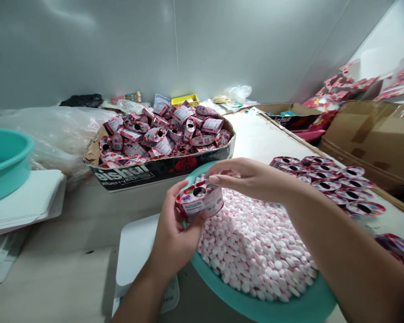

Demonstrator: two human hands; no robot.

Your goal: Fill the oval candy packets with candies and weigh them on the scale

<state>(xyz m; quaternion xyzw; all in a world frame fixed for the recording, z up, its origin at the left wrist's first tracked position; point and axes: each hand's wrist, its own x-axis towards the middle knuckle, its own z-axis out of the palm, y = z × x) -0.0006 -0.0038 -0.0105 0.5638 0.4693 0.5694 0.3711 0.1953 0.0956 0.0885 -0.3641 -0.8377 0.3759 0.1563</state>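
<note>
My left hand (178,224) is wrapped round a small oval carton (202,202), printed red and pink, with a round dark hole in its top. It is held tilted over the left rim of a turquoise basin (256,305). Pale pink and white candies (256,242) fill the basin in a heap. My right hand (239,177) is bent over the far side of the carton, thumb and fingers drawn together close to its top. What those fingers hold, if anything, is hidden.
A cardboard tray (148,177) heaped with similar cartons stands behind. Standing cartons (323,179) are lined up at the right. A white scale (136,255) sits left of the basin. Another turquoise basin (6,161) rests at far left. A large cardboard box (373,134) stands right.
</note>
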